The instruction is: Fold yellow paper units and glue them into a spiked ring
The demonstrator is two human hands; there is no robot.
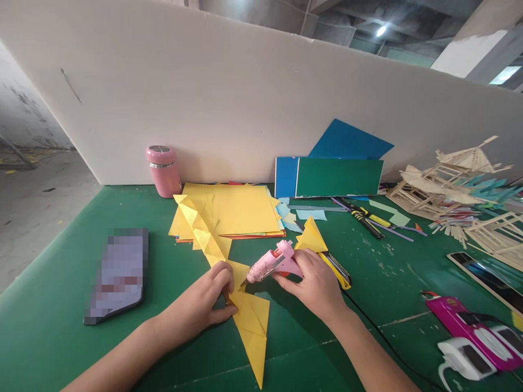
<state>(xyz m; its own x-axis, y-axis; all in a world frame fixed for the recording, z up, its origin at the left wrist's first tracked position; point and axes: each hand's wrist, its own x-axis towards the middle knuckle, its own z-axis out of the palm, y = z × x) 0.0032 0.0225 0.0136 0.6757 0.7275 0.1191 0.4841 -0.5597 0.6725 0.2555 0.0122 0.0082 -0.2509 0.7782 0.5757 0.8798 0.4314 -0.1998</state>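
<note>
A long strip of folded yellow paper runs from the stacked sheets down toward the table's front edge, with pleated peaks along its upper part. My left hand pinches the strip near its middle. Wrapped round the handle of a pink glue gun is my right hand. The gun's nozzle points left and down, at the yellow paper just right of my left fingers; whether it touches is too small to tell. A folded yellow paper piece lies behind my right hand, beside a yellow cutter.
Yellow sheets are stacked at the back, beside a pink flask. A blurred flat object lies left. At right are a magenta power strip, a phone and wooden stick models. A black cable crosses the front right.
</note>
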